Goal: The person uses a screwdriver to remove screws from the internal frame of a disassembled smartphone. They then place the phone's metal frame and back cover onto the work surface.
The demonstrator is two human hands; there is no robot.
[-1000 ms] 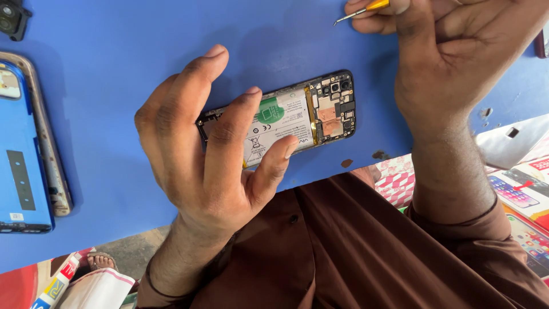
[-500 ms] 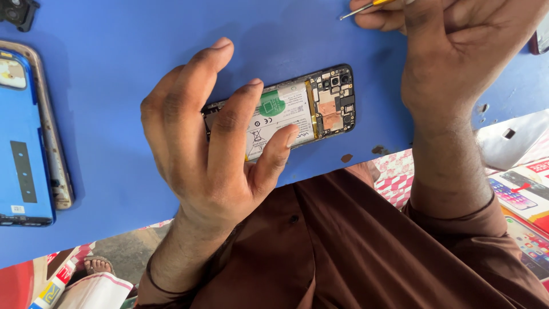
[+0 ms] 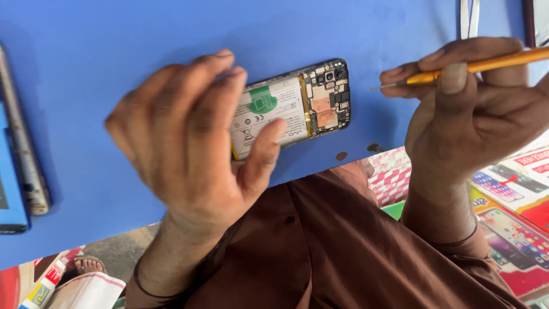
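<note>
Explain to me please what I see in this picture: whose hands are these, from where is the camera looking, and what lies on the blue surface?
The picture comes from a camera worn on a person's head, looking down at that person's own two bare hands. No machine is involved.

The left hand rests with open, spread fingers over an opened phone that lies flat on the blue table. The phone's back is off, so its white battery and small circuit parts show.

The right hand has a closed grip on a thin screwdriver with an orange handle; its metal tip points toward the phone but is apart from it.

At the table's left edge lies another phone part with a metal frame. Metal tweezers lie at the top right. Below is the person's brown clothing.
</note>
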